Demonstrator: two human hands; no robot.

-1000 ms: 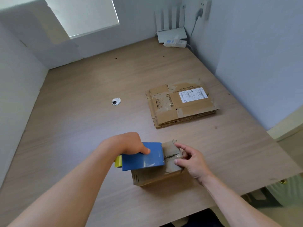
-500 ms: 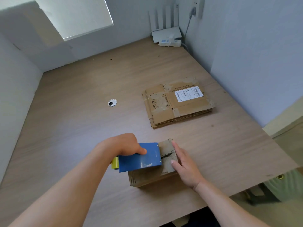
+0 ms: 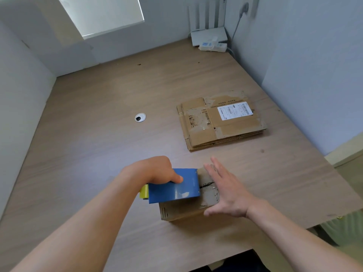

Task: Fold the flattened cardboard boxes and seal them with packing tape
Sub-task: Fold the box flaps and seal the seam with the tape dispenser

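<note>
A small folded cardboard box (image 3: pixel 184 212) stands near the front edge of the wooden table (image 3: pixel 98 134). My left hand (image 3: pixel 153 169) grips a blue tape dispenser (image 3: pixel 173 186) with a yellow part at its rear, held on the box's top. My right hand (image 3: pixel 227 191) lies flat with straight fingers over the right part of the box top. A stack of flattened cardboard boxes (image 3: pixel 222 120) with a white shipping label lies farther back on the right.
A round cable grommet (image 3: pixel 140 117) is set in the table's middle. A white router (image 3: pixel 209 35) and a power strip (image 3: pixel 213 47) sit in the far right corner by the wall. Walls close the left, back and right sides.
My right hand has gone from curled fingers at the box's right end to a flat, straight-fingered hand over the top. The left hand and dispenser have barely shifted.
</note>
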